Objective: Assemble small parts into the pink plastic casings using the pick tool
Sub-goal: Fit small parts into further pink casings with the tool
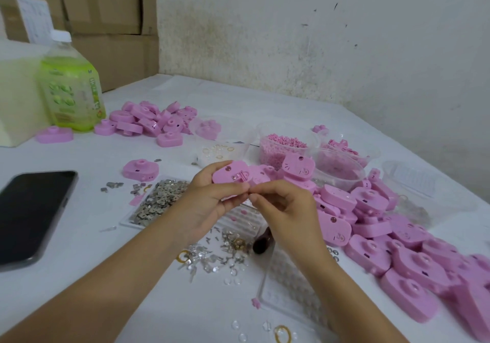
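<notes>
The left hand (209, 199) grips a rounded pink plastic casing (229, 177) above the middle of the white-covered table (92, 250). The thumb lies along its near edge and the fingers are curled behind it. The casing's open face is turned up, with a small metal piece seated near its centre. The right hand (287, 207) meets it from the right, thumb and forefinger pinched narrowly together at the casing's lower right edge. Whether a part sits between them is too small to tell.

Beneath the right wrist a dark brown handle (262, 242) lies on the table; it cannot be told whether this is the pick tool.

A large heap of pink casings (397, 242) runs along the table's right edge, and a smaller heap of pink casings (153, 120) sits toward the far left corner. Between the two heaps stands a clear plastic tub of pink pellets (285, 146). A clear shallow tray of small metal parts (156, 199) lies just left of the left hand, and loose metal and clear bits (220, 255) are scattered under the forearms. A clear plastic tray with rows of cells (291, 287) lies near the front edge. A black phone (34, 215) rests at the left edge, and a green-labelled plastic bottle (71, 88) stands near the far left corner in front of brown cardboard boxes (106, 24).
</notes>
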